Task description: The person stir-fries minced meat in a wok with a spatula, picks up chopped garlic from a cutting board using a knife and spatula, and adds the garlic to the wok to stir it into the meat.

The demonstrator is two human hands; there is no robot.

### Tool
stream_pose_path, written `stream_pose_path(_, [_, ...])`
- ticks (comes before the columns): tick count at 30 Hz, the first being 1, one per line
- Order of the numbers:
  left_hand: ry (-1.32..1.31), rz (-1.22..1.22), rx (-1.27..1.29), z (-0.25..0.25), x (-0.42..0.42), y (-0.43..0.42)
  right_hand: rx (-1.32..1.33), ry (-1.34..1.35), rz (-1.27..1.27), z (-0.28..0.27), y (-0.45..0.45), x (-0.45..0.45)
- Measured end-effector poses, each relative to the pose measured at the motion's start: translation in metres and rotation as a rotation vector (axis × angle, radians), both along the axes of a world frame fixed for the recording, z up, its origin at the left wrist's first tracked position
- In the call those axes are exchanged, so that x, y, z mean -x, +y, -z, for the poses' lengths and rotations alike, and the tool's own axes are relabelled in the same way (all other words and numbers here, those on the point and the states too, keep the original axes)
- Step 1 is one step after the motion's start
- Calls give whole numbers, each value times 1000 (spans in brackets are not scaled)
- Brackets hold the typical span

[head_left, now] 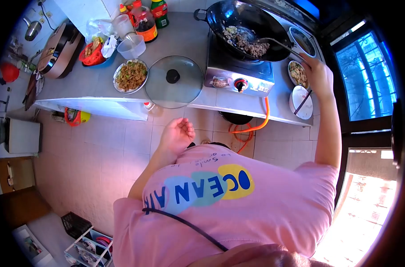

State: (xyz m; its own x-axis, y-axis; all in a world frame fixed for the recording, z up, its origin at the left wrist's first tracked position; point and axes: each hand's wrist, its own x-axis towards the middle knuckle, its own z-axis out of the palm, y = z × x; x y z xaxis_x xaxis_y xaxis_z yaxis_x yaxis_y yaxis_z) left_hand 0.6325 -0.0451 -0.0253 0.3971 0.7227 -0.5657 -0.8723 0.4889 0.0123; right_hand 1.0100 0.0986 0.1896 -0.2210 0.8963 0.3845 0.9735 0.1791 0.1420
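My right hand is closed round the handle of a metal spatula, whose head rests in minced food inside a black wok. The wok sits on a silver gas stove. My left hand hangs in front of my body, below the counter edge, fingers curled, with nothing visible in it. A glass lid with a black knob lies on the counter above it. Left of the lid is a plate of cooked food.
Beside the stove on the right are another plate of food and a white bowl with chopsticks. Bottles, a clear container, a red basket and a rice cooker stand to the left. An orange hose hangs below the stove.
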Motion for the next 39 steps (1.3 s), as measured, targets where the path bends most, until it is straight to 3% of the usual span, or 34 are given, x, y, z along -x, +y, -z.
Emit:
stream_pose_path(4, [9,-11,32,-3,-4,0,56,-96,118,10,10,18])
stream_pose_path(9, [29,34,5,-4,-11,5,-29,110,171,19,55,9])
stream_pose_path(13, [20,114,74,9,-19,12,-38,101,205,42,81,8])
stream_pose_path(19, [-9,75,34,14,-26,26,68,133,192,9,32,3])
stream_pose_path(24, [-26,160,73,13,-49,41,88,170,327,21,26,-7])
stream_pose_path(28, [-16,186,99,14,-67,55,160,447,145,29,30,-15])
stream_pose_path(32, [-25,220,64,25,-83,65,55,379,127,34,34,0])
stream_pose_path(35, [-27,202,121,29,-94,72,47,160,97,38,34,11])
stream_pose_path(39, [11,205,166,31,-103,72,-81,125,-3,34,33,18])
